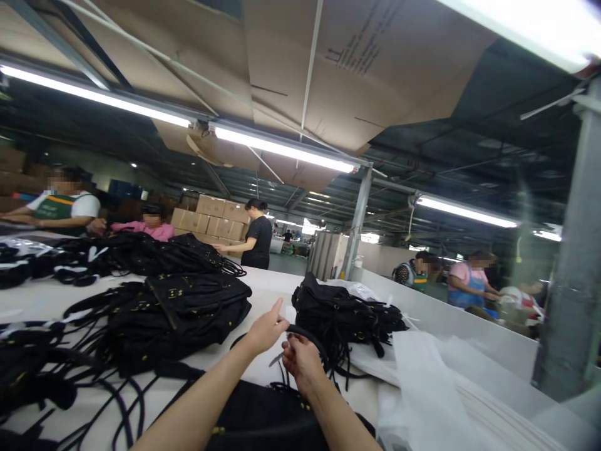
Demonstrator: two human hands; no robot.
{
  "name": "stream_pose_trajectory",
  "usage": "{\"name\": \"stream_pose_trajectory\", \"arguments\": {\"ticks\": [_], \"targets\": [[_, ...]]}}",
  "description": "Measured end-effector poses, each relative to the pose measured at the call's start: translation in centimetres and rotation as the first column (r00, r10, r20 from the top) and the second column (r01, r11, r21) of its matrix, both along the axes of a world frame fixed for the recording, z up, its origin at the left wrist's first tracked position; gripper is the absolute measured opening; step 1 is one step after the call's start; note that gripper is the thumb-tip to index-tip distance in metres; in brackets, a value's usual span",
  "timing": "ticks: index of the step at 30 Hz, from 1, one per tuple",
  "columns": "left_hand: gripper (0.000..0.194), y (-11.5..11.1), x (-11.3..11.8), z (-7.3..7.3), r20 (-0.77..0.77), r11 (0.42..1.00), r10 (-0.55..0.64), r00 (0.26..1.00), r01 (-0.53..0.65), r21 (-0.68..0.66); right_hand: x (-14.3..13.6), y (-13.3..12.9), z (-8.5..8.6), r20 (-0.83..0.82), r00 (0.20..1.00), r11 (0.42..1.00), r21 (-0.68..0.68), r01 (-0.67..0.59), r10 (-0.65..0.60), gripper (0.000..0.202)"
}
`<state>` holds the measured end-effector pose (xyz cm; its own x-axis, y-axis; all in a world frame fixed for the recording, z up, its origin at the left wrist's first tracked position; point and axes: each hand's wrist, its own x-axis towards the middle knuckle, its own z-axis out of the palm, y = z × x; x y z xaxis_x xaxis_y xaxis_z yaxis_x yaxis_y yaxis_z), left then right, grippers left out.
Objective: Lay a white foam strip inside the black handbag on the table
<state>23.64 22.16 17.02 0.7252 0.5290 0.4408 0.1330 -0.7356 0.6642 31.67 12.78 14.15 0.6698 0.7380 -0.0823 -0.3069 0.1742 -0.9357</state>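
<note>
We find the black bag (263, 410) lying on the table (272, 287), nearest us. Our right hand (304, 362) pinches a handle (310, 334); whether our left hand (265, 328) grips, we cannot tell. We judge the body soft, light; the firmer handle suits holding.

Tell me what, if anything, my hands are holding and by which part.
Your right hand appears to hold a curved black handle near the top of its arc; I can't tell whether your left hand grips it too.
</note>
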Motion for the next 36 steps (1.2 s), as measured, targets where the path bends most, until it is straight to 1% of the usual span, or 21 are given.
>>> {"name": "stream_pose_trajectory", "arguments": {"ticks": [2, 4, 6, 8, 9, 10, 12, 14, 16, 17, 19, 21, 22, 24, 26, 28, 31, 33, 36], "targets": [[0.074, 0.1, 0.8, -0.1, 0.055, 0.994, -0.055, 0.997, 0.06, -0.089, 0.0, -0.7, 0.3, 0.003, 1.0, 0.999, -0.028, 0.017, -0.017, 0.014], [0.069, 0.1, 1.5, -0.2, 0.093, 0.982, -0.093, 0.991, 0.107, -0.153, -0.1, -1.5, 0.8, 0.019, 1.0, 0.998, -0.056, 0.012, -0.01, 0.012], [0.051, -0.1, 2.1, -0.2, 0.124, 0.974, -0.118, 0.985, 0.14, -0.18, -0.1, -2.3, 1.3, 0.047, 0.999, 0.995, -0.095, -0.018, 0.023, 0.011], [0.026, -0.3, 2.4, -0.3, 0.158, 0.973, -0.123, 0.98, 0.15, -0.177, 0.0, -3.2, 1.7, 0.095, 0.992, 0.987, -0.148, -0.068, 0.083, 0.012], [0.017, -0.5, 2.5, -0.3, 0.178, 0.975, -0.115, 0.977, 0.145, -0.171, 0.1, -3.7, 1.9, 0.128, 0.985, 0.98, -0.173, -0.095, 0.118, 0.014], [0.012, -0.6, 2.5, -0.3, 0.198, 0.977, -0.101, 0.975, 0.134, -0.163, 0.2, -4.1, 2.1, 0.165, 0.975, 0.974, -0.192, -0.117, 0.15, 0.016], [0.012, -1.0, 2.4, -0.4, 0.238, 0.983, -0.071, 0.969, 0.108, -0.148, 0.3, -4.9, 2.4, 0.251, 0.952, 0.972, -0.197, -0.129, 0.177, 0.022], [0.011, -1.4, 2.1, -0.6, 0.275, 0.986, -0.049, 0.96, 0.09, -0.139, 0.3, -5.6, 2.8, 0.375, 0.913, 0.985, -0.126, -0.12, 0.159, 0.026], [0.01, -1.7, 2.0, -0.9, 0.305, 0.985, -0.042, 0.951, 0.091, -0.147, 0.3, -6.1, 3.4, 0.449, 0.875, 0.983, -0.058, -0.173, 0.18, 0.027], [0.01, -1.9, 1.9, -1.0, 0.318, 0.983, -0.044, 0.947, 0.098, -0.157, 0.3, -6.4, 3.8, 0.454, 0.866, 0.976, -0.039, -0.214, 0.208, 0.028], [0.012, -2.0, 1.9, -1.3, 0.343, 0.978, -0.046, 0.938, 0.113, -0.178, 0.4, -6.9, 4.3, 0.399, 0.872, 0.954, -0.026, -0.297, 0.283, 0.034], [0.016, -2.0, 1.8, -1.4, 0.369, 0.975, -0.043, 0.928, 0.12, -0.187, 0.6, -7.1, 4.6, 0.379, 0.872, 0.944, -0.013, -0.331, 0.311, 0.042], [0.018, -2.0, 1.7, -1.4, 0.382, 0.975, -0.042, 0.923, 0.121, -0.186, 0.8, -7.1, 4.7, 0.401, 0.865, 0.946, -0.011, -0.324, 0.301, 0.042], [0.019, -2.0, 1.6, -1.3, 0.406, 0.975, -0.045, 0.913, 0.129, -0.18, 1.0, -6.8, 4.6, 0.484, 0.841, 0.964, -0.018, -0.266, 0.241, 0.038], [0.017, -2.1, 1.5, -1.3, 0.434, 0.974, -0.044, 0.9, 0.135, -0.181, 1.1, -6.3, 4.5, 0.55, 0.82, 0.983, -0.002, -0.185, 0.155, 0.044], [0.015, -2.3, 1.4, -1.3, 0.463, 0.973, -0.027, 0.886, 0.129, -0.19, 0.9, -5.7, 4.6, 0.538, 0.835, 0.986, 0.036, -0.161, 0.116, 0.049], [0.014, -2.3, 1.4, -1.5, 0.488, 0.972, 0.007, 0.873, 0.11, -0.21, 0.3, -4.9, 4.9, 0.466, 0.879, 0.985, 0.077, -0.154, 0.101, 0.051], [0.015, -2.2, 1.4, -1.5, 0.501, 0.971, 0.031, 0.865, 0.094, -0.221, 0.0, -4.4, 4.8, 0.449, 0.888, 0.99, 0.053, -0.131, 0.093, 0.05], [0.014, -2.0, 1.2, -1.6, 0.523, 0.97, 0.069, 0.849, 0.066, -0.234, -0.1, -3.5, 4.2, 0.461, 0.884, 0.997, -0.02, -0.081, 0.081, 0.047]]}}
